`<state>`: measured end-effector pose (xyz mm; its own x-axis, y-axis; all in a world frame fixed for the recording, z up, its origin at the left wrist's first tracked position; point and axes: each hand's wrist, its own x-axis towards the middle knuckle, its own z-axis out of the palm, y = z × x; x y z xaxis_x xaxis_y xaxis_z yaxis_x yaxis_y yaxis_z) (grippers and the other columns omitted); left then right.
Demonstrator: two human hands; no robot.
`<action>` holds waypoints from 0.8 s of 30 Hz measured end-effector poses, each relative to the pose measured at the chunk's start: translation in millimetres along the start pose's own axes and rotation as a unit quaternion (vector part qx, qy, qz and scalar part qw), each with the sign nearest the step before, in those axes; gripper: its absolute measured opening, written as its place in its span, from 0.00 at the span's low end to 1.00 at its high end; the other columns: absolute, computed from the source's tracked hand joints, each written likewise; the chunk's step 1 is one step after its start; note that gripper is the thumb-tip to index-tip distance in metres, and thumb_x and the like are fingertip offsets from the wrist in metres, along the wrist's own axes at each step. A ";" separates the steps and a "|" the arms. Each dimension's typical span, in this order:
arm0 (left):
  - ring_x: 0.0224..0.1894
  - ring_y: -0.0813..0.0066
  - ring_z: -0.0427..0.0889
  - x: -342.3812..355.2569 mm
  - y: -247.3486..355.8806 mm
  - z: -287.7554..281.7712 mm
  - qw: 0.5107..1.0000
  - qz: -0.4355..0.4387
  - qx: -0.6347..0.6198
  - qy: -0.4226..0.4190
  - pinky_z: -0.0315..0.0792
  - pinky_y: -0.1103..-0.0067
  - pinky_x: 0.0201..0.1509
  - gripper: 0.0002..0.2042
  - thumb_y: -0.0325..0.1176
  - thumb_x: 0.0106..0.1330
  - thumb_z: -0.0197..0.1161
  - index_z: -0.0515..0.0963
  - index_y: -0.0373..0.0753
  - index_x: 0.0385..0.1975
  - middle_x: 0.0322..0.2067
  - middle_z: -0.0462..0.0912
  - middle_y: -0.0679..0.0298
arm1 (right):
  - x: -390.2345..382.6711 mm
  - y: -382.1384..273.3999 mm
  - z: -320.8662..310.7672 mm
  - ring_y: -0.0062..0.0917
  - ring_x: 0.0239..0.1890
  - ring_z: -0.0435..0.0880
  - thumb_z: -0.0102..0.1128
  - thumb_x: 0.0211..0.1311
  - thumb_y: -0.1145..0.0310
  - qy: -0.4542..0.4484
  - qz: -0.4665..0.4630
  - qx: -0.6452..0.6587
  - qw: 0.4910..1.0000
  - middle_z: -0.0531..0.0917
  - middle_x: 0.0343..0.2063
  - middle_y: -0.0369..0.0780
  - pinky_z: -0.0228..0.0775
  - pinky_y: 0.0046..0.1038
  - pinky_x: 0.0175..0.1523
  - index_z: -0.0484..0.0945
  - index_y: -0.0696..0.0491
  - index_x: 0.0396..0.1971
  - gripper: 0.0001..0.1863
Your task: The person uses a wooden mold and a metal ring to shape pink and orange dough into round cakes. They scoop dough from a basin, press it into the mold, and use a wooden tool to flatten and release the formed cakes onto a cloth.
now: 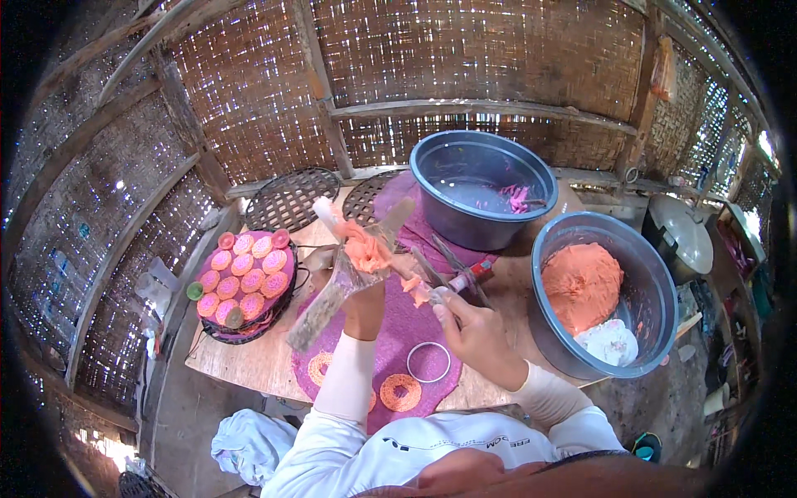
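My left hand [362,309] holds up a crossed wooden tool [315,315], its fingers mostly hidden behind it; orange dough [365,249] is bunched on top. To its right, my right hand [469,328] grips a pale rod [439,295] smeared with orange dough, its tip near the wooden tool. Behind that hand lies a metal tool [448,253] with a red cylinder [481,270]. Below both hands, a purple mat [415,325] carries a white ring [428,362] and orange lattice rounds [400,393].
Left, a stack of round trays [249,324] bears pink-orange discs. Right, a tub [647,303] holds orange dough and a white lump. Another tub [448,216] stands behind, beside woven racks [290,199], all on a wooden table [216,358]. A lidded pot [677,232] sits far right.
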<state>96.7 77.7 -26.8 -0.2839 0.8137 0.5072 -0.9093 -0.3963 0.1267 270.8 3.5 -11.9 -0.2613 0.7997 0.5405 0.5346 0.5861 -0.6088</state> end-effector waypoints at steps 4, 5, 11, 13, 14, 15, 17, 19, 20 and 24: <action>0.35 0.71 0.73 21.5 41.2 -138.2 0.976 -0.122 0.031 -0.175 0.69 0.74 0.40 0.18 0.49 0.65 0.45 0.68 0.39 0.41 0.32 0.73 0.65 | -9.5 5.4 -5.0 0.37 0.26 0.82 0.52 0.60 0.67 -0.055 -0.026 0.006 0.998 0.81 0.28 0.48 0.72 0.32 0.30 0.76 0.56 0.42 0.13; 0.35 0.71 0.73 20.2 43.2 -134.1 0.980 -0.097 0.064 -0.162 0.69 0.75 0.40 0.18 0.49 0.65 0.45 0.68 0.39 0.41 0.32 0.73 0.65 | -11.7 7.4 -11.5 0.35 0.27 0.82 0.51 0.60 0.67 -0.085 -0.020 0.020 0.996 0.81 0.29 0.48 0.72 0.30 0.32 0.76 0.56 0.41 0.13; 0.36 0.71 0.73 16.1 45.9 -50.5 0.919 0.120 0.372 -0.048 0.68 0.75 0.41 0.17 0.45 0.62 0.50 0.69 0.40 0.41 0.33 0.72 0.64 | -9.0 16.5 -128.9 0.18 0.30 0.80 0.49 0.62 0.67 -0.075 0.139 0.010 0.987 0.82 0.28 0.39 0.70 0.23 0.37 0.79 0.55 0.38 0.12; 0.36 0.71 0.73 12.2 46.3 -35.1 0.872 0.160 0.460 -0.058 0.68 0.75 0.41 0.16 0.44 0.61 0.51 0.69 0.40 0.41 0.33 0.72 0.64 | -13.9 32.0 -169.6 0.16 0.29 0.79 0.50 0.62 0.66 -0.065 0.221 -0.053 0.972 0.82 0.27 0.38 0.68 0.20 0.34 0.79 0.56 0.37 0.12; 0.37 0.71 0.73 11.4 42.6 -31.5 0.849 0.174 0.495 -0.067 0.68 0.75 0.41 0.16 0.44 0.60 0.52 0.69 0.40 0.41 0.33 0.72 0.64 | -17.8 47.3 -177.6 0.15 0.26 0.77 0.50 0.62 0.66 -0.042 0.203 -0.049 0.977 0.81 0.25 0.37 0.67 0.19 0.31 0.79 0.56 0.36 0.12; 0.37 0.71 0.73 10.7 38.8 -29.2 0.826 0.190 0.526 -0.075 0.67 0.76 0.41 0.16 0.43 0.60 0.53 0.69 0.40 0.41 0.33 0.71 0.64 | -20.7 53.6 -182.8 0.13 0.23 0.76 0.50 0.62 0.66 -0.018 0.185 -0.045 0.982 0.80 0.23 0.35 0.66 0.18 0.27 0.79 0.57 0.36 0.12; 0.37 0.71 0.72 7.0 31.5 -21.8 0.769 0.226 0.590 -0.097 0.67 0.76 0.41 0.16 0.42 0.59 0.54 0.69 0.40 0.42 0.34 0.71 0.64 | -16.2 46.7 -175.2 0.09 0.16 0.64 0.50 0.63 0.63 -0.124 0.227 0.126 0.958 0.71 0.17 0.28 0.53 0.15 0.18 0.78 0.57 0.38 0.13; 0.38 0.71 0.72 4.3 23.8 -16.9 0.715 0.261 0.637 -0.118 0.67 0.76 0.42 0.16 0.41 0.58 0.55 0.70 0.40 0.42 0.34 0.71 0.63 | -8.9 32.3 -157.3 0.09 0.14 0.59 0.50 0.64 0.62 -0.222 0.268 0.255 0.902 0.66 0.15 0.26 0.48 0.15 0.17 0.78 0.55 0.40 0.14; 0.38 0.71 0.72 3.5 21.9 -13.5 0.695 0.271 0.654 -0.127 0.67 0.76 0.42 0.16 0.41 0.57 0.56 0.70 0.40 0.42 0.34 0.71 0.63 | -5.4 28.7 -149.7 0.08 0.14 0.59 0.50 0.64 0.61 -0.242 0.277 0.267 0.891 0.66 0.14 0.26 0.48 0.14 0.17 0.77 0.55 0.41 0.14; 0.39 0.71 0.72 4.8 15.4 -4.8 0.620 0.311 0.703 -0.159 0.66 0.76 0.42 0.16 0.39 0.55 0.59 0.70 0.40 0.42 0.35 0.70 0.63 | -0.3 33.7 -121.9 0.08 0.14 0.59 0.50 0.64 0.60 -0.287 0.306 0.287 0.861 0.64 0.13 0.25 0.48 0.14 0.17 0.76 0.52 0.44 0.15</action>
<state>79.8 77.5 -26.5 -0.1683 0.2811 0.9448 0.5729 -0.7521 0.3258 386.9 7.1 38.2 -0.5146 0.8171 -0.2600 0.2712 -0.1325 -0.9534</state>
